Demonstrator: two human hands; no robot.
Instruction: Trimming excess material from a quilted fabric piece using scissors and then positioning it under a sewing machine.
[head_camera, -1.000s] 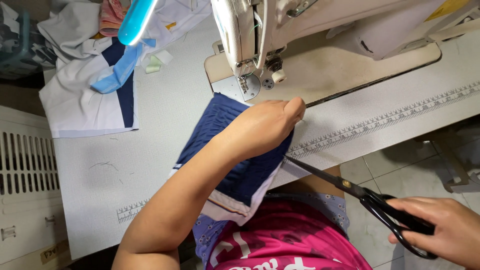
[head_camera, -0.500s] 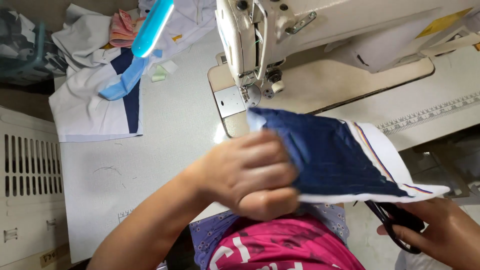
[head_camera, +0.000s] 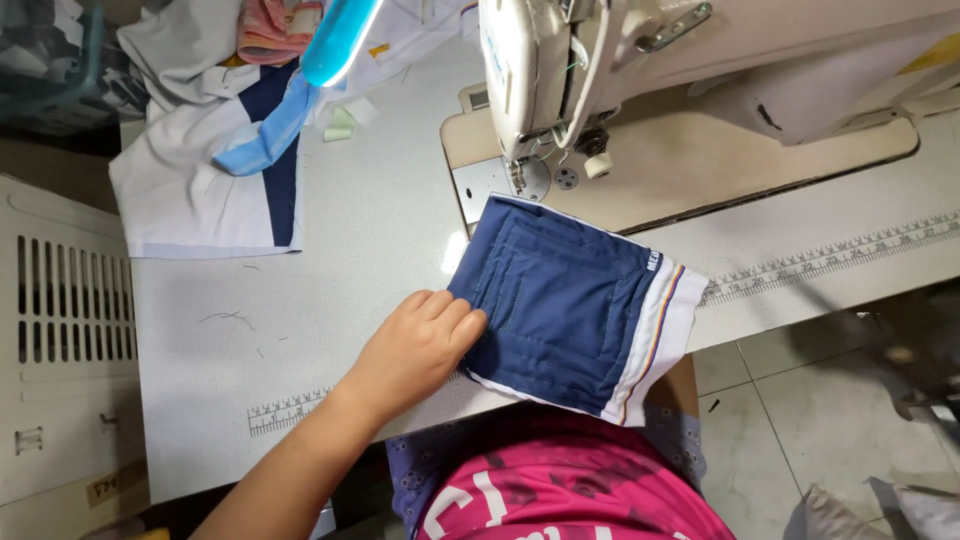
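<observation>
Navy fabric panel (head_camera: 560, 300) is now lying flat on the worktop (head_camera: 330, 270) before the sewing machine (head_camera: 600, 60); left hand (head_camera: 415, 350) is pressing its edge, fingers flat. Right hand and scissors gone from view.

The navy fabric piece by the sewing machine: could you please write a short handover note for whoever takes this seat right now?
Left hand: palm down, fingers on the left edge of the navy fabric piece; no closed grip on it.
Right hand: out of view.
The piece lies flat on the white table, just in front of the sewing machine, with its white striped band hanging past the table's front edge. It is not under the needle. Rows of stitching already show on the navy panel.
A white and navy garment lies at the table's far left.
What is left cannot be judged from this view.
</observation>
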